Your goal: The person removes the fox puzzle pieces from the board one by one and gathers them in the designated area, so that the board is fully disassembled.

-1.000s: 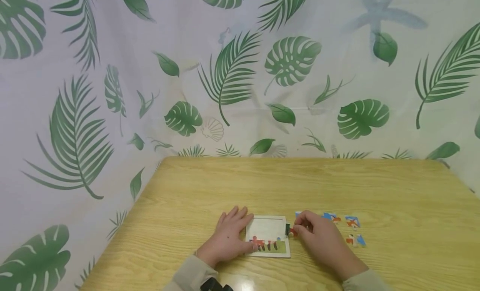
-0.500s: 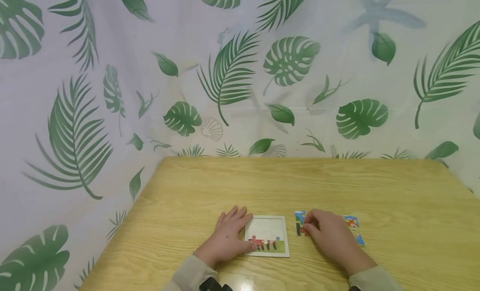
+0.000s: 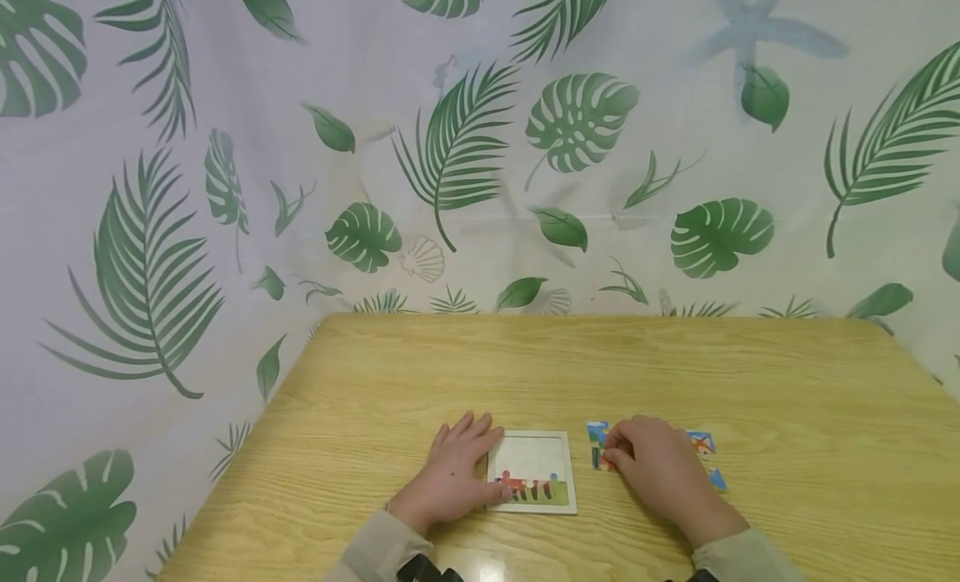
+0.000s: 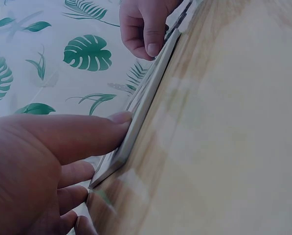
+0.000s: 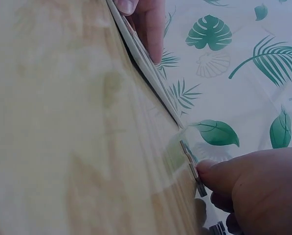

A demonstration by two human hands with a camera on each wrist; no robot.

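Note:
In the head view, a white-rimmed puzzle tray (image 3: 532, 509) lies on the table, its bottom row filled with red, striped and green picture pieces. My left hand (image 3: 452, 480) rests at the tray's left side, fingers spread, thumb over the lower left rim. Right of the tray, my right hand (image 3: 656, 469) pinches a dark green and red puzzle piece (image 3: 597, 459) between thumb and fingers. Just behind that piece lies a blue and green puzzle piece (image 3: 597, 430). The right wrist view shows the thumb against the thin edge of the pinched piece (image 5: 193, 171).
Beyond my right hand lie a blue and orange puzzle piece (image 3: 702, 442) and another blue piece (image 3: 717, 479), partly covered by the hand. A wooden table (image 3: 450, 365) extends around the tray. A leaf-printed cloth (image 3: 480, 148) hangs behind it.
My right hand has moved right with the pinched piece, from the tray's right edge to beside the blue and green piece, which now shows. My left hand stays on the tray.

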